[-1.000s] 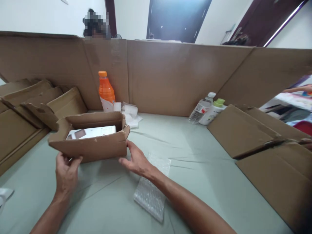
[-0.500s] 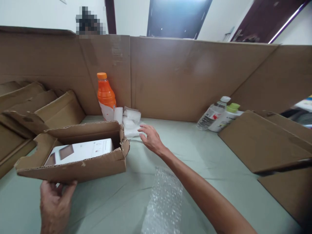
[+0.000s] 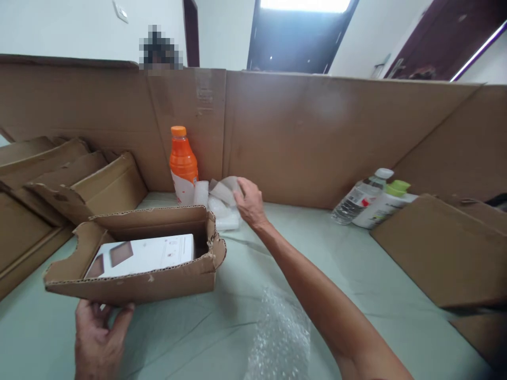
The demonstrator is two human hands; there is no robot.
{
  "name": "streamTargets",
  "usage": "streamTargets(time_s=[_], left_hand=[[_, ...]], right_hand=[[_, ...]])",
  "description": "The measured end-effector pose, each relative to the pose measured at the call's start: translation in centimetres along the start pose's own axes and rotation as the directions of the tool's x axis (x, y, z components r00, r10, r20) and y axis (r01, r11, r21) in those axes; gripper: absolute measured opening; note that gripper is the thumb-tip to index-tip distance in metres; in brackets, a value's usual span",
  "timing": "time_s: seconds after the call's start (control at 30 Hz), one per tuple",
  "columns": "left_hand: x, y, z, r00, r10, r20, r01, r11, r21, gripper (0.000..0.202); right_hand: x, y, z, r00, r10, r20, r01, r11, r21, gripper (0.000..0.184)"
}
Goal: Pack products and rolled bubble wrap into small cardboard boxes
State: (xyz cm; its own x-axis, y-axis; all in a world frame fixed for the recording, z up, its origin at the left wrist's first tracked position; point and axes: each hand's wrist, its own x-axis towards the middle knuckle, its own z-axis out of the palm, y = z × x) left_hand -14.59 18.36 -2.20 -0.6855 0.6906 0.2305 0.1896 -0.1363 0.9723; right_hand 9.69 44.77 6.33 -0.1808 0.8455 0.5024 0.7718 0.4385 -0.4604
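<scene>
My left hand (image 3: 101, 335) grips the near lower edge of an open cardboard box (image 3: 134, 287), its fingertips tucked beneath. Inside the box lies a white printed carton (image 3: 146, 256) with brown pictures on it. Farther back, my right hand (image 3: 250, 203) has its fingers closed on a thin translucent plastic wrap (image 3: 227, 190) lifted at one edge. White rolled and folded wraps (image 3: 222, 208) lie under and beside it. An orange bottle (image 3: 183, 158) stands just left of these wraps. Below my right forearm, a sheet of bubble wrap (image 3: 279, 338) rests on the pale green cloth.
A tall cardboard wall (image 3: 309, 137) runs along the back. Folded cardboard boxes (image 3: 99, 182) stand at the left, with another cardboard box (image 3: 435, 248) at the right. A clear bottle (image 3: 358, 198) and a white bottle with a green cap (image 3: 384, 206) lean there. A person's head shows beyond the wall.
My right hand has moved up and away from me to the wraps and has taken hold of one, raising its edge. My left hand stays at the box. The view has shifted slightly.
</scene>
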Motion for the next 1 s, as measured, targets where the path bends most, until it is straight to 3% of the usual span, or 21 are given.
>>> streamTargets(time_s=[0.07, 0.17, 0.3, 0.47, 0.6, 0.73, 0.87, 0.93, 1.0], left_hand=[[0.0, -0.7, -0.3, 0.999, -0.014, -0.031, 0.013, 1.0, -0.025, 0.091], [0.1, -1.7, -0.6, 0.999, -0.014, -0.051, 0.012, 0.999, -0.042, 0.087], [0.3, -1.8, -0.7, 0.999, -0.023, -0.041, 0.02, 0.998, -0.053, 0.087], [0.4, -1.4, -1.0, 1.0, -0.005, -0.019, 0.004, 1.0, -0.003, 0.086], [0.5, -1.8, -1.3, 0.999, 0.003, -0.033, -0.002, 0.999, 0.047, 0.089], [0.5, -1.2, -1.5, 0.999, 0.002, -0.042, 0.003, 0.994, 0.112, 0.088], [0.3, 0.5, -2.2, 0.999, 0.049, -0.008, -0.047, 0.98, 0.194, 0.086], [-0.5, 1.5, -2.9, 0.989, 0.146, -0.022, -0.135, 0.957, 0.256, 0.085], [-2.3, 2.5, -3.7, 0.954, 0.294, -0.061, -0.266, 0.921, 0.284, 0.089]], right_hand=[[-0.5, 0.7, -2.7, 0.989, 0.018, -0.146, -0.006, 0.996, 0.083, 0.043], [-1.8, 1.6, -6.6, 0.92, 0.068, -0.385, 0.058, 0.95, 0.306, 0.033], [-4.4, 2.5, -10.9, 0.845, 0.159, -0.51, 0.099, 0.891, 0.443, 0.017], [-10.1, 4.1, -14.2, 0.836, 0.262, -0.482, 0.033, 0.853, 0.52, 0.031], [-14.9, 5.6, -15.5, 0.845, 0.314, -0.433, -0.058, 0.858, 0.51, 0.026], [-15.4, 6.1, -16.7, 0.84, 0.328, -0.431, -0.108, 0.881, 0.46, 0.025], [-13.4, 4.3, -18.1, 0.858, 0.302, -0.414, -0.118, 0.903, 0.413, 0.023], [-13.6, 2.3, -18.5, 0.901, 0.227, -0.37, -0.085, 0.928, 0.364, 0.022], [-15.5, 0.0, -18.6, 0.948, 0.102, -0.303, -0.021, 0.965, 0.261, 0.019]])
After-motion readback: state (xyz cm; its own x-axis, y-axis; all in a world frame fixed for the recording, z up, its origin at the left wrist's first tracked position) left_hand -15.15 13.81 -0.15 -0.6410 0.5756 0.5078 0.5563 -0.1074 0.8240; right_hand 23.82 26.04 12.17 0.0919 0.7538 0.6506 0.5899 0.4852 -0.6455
